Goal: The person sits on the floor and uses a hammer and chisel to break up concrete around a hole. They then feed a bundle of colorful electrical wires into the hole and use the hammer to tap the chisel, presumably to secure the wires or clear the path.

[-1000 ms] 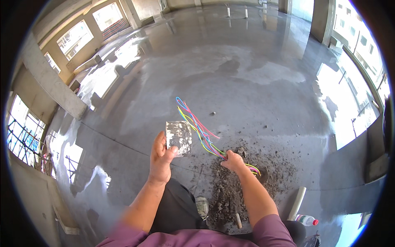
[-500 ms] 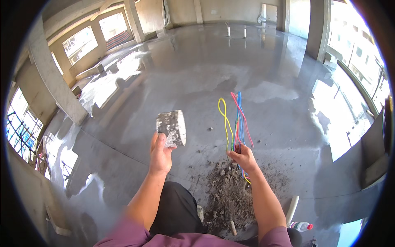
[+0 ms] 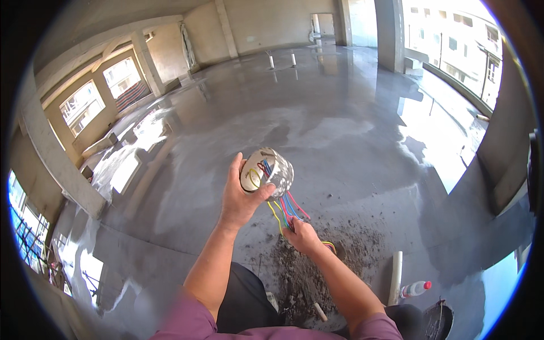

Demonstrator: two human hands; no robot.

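The short tube [image 3: 284, 174], pale inside and speckled grey and white outside, was up in the air above the floor [image 3: 215, 141], with its mouth tipped toward the person. The left hand [image 3: 238, 201] gripped it from the left, the thumb lying along the near lower side and a finger reaching up past the rim. Loops of yellow, red and blue wire [image 3: 291, 208] showed inside the mouth, and more of the bundle came out below the tube and ran down to the right hand [image 3: 302, 234], which was closed around it. Past that hand, the wires bent over into the loose dirt [image 3: 297, 277] heaped on the floor toward its near edge.

A short stick [image 3: 321, 312] lay at the near end of the dirt, close to the person's dark trouser leg [image 3: 246, 300]. To the right of the heap was a long white pipe [image 3: 395, 277], with a clear bottle [image 3: 416, 289] with a red cap just beside it. A dark round container [image 3: 447, 323] sat nearer the person. Two white upright pipes [image 3: 271, 61] stood toward the floor's far edge.
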